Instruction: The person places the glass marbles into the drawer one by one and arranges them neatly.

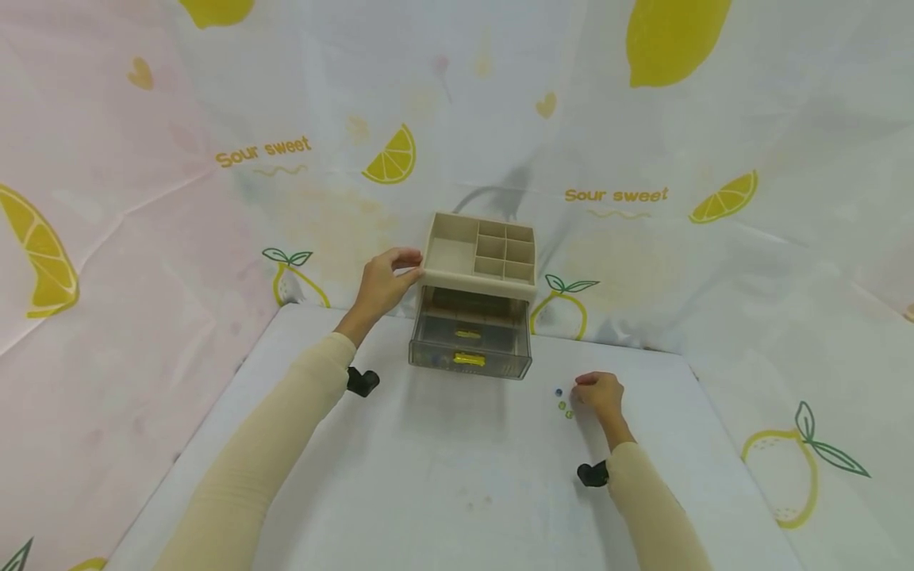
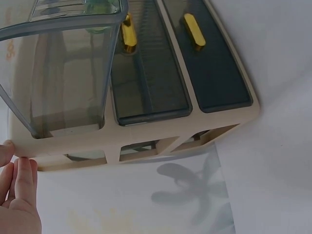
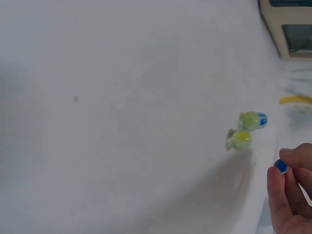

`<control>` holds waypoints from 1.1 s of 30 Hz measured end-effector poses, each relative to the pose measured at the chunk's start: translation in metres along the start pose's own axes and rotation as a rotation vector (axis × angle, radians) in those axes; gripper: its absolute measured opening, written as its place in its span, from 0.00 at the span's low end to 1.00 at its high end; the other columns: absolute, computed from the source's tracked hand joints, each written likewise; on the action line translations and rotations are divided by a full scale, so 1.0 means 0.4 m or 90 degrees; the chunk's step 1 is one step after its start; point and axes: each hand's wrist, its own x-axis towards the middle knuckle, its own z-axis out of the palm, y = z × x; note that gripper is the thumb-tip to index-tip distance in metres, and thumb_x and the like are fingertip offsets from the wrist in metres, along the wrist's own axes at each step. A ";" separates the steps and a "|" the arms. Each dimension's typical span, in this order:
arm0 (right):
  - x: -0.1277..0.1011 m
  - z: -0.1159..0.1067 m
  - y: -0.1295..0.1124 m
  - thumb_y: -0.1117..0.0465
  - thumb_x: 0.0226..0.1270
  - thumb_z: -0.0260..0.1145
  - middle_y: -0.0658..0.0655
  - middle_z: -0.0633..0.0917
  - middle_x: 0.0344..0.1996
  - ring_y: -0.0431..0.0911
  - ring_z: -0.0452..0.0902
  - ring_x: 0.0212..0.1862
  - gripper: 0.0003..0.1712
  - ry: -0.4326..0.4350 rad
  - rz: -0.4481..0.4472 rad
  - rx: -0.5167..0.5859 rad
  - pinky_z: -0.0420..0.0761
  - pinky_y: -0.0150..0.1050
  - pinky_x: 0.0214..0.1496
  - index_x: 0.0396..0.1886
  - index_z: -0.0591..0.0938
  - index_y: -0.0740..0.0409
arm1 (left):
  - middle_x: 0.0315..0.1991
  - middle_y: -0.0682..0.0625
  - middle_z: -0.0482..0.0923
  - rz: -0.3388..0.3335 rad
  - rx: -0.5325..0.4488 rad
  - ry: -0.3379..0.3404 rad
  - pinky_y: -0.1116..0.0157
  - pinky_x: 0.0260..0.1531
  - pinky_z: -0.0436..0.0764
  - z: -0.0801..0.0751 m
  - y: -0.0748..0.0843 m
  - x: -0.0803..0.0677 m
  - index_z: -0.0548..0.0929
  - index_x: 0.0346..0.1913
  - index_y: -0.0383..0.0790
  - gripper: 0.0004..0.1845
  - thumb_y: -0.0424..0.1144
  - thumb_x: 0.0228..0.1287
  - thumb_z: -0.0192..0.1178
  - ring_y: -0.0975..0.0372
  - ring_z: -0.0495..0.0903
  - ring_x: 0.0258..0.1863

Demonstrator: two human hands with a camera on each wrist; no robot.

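Observation:
A beige desktop drawer organizer [image 1: 478, 280] stands at the back of the table, its clear grey top drawer [image 1: 514, 366] pulled out. My left hand [image 1: 385, 281] holds the organizer's upper left edge between thumb and fingers. Something green [image 2: 100, 7] shows through the drawer's front in the left wrist view. Right of the organizer, my right hand [image 1: 601, 394] pinches a small blue marble [image 3: 281, 166] between thumb and fingertips. Beside it on the table lie a blue marble [image 1: 558, 392] and two yellow-green marbles, one nearer the blue [image 1: 562, 405] and one closer to me [image 1: 569, 414].
The organizer's top has a large compartment [image 1: 453, 252] and several small ones. Two lower drawers with gold handles, the middle [image 2: 128, 36] and the bottom [image 2: 194, 31], are closed. A lemon-print cloth [image 1: 443, 103] hangs behind the white table [image 1: 443, 476].

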 end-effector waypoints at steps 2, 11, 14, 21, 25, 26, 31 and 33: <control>0.003 -0.008 -0.012 0.67 0.58 0.69 0.65 0.87 0.37 0.55 0.82 0.40 0.12 0.016 -0.026 0.003 0.79 0.37 0.35 0.41 0.84 0.71 | 0.49 0.39 0.83 0.000 -0.001 -0.001 0.54 0.56 0.75 0.000 0.001 -0.002 0.81 0.53 0.29 0.18 0.33 0.61 0.68 0.52 0.81 0.51; 0.015 -0.058 -0.119 0.63 0.58 0.72 0.61 0.88 0.34 0.53 0.85 0.37 0.12 0.097 -0.157 0.037 0.81 0.41 0.40 0.40 0.87 0.65 | 0.49 0.39 0.83 0.008 -0.006 0.008 0.53 0.56 0.76 -0.006 0.014 -0.002 0.81 0.52 0.29 0.18 0.32 0.61 0.68 0.51 0.82 0.50; 0.008 -0.070 -0.164 0.63 0.58 0.73 0.60 0.88 0.36 0.54 0.85 0.40 0.11 0.096 -0.185 0.068 0.82 0.43 0.43 0.40 0.87 0.64 | 0.49 0.40 0.83 0.007 -0.003 0.008 0.55 0.56 0.76 -0.005 0.012 -0.001 0.81 0.52 0.29 0.18 0.32 0.61 0.68 0.52 0.82 0.50; -0.028 -0.088 -0.283 0.67 0.56 0.73 0.61 0.88 0.37 0.45 0.85 0.38 0.11 0.094 -0.255 0.163 0.81 0.29 0.39 0.40 0.87 0.65 | 0.48 0.39 0.83 0.000 -0.006 0.010 0.55 0.56 0.76 -0.001 0.005 -0.002 0.81 0.52 0.29 0.17 0.32 0.61 0.68 0.52 0.82 0.50; -0.046 -0.090 -0.339 0.72 0.54 0.73 0.66 0.87 0.37 0.39 0.83 0.35 0.11 0.091 -0.327 0.241 0.81 0.25 0.39 0.38 0.86 0.70 | 0.49 0.40 0.83 -0.006 -0.003 0.008 0.57 0.55 0.77 -0.001 0.006 -0.002 0.81 0.52 0.29 0.17 0.32 0.61 0.68 0.52 0.82 0.50; -0.051 -0.089 -0.351 0.74 0.53 0.73 0.67 0.87 0.37 0.40 0.82 0.35 0.11 0.084 -0.346 0.264 0.81 0.25 0.39 0.38 0.86 0.71 | 0.49 0.40 0.83 -0.008 -0.001 0.007 0.57 0.55 0.77 -0.001 0.006 -0.002 0.81 0.52 0.30 0.17 0.32 0.61 0.68 0.53 0.82 0.50; -0.113 -0.093 -0.423 0.78 0.52 0.71 0.73 0.84 0.39 0.56 0.83 0.40 0.12 0.040 -0.401 0.315 0.82 0.27 0.42 0.39 0.84 0.78 | 0.49 0.40 0.83 -0.010 -0.003 0.007 0.55 0.56 0.76 0.000 0.007 -0.001 0.81 0.52 0.30 0.17 0.32 0.61 0.68 0.52 0.82 0.51; -0.141 -0.096 -0.451 0.79 0.53 0.70 0.74 0.83 0.39 0.62 0.82 0.42 0.13 0.020 -0.409 0.311 0.82 0.29 0.43 0.40 0.83 0.79 | 0.48 0.39 0.83 -0.009 -0.008 0.007 0.53 0.56 0.75 0.000 0.007 -0.002 0.81 0.52 0.30 0.17 0.32 0.61 0.68 0.52 0.82 0.51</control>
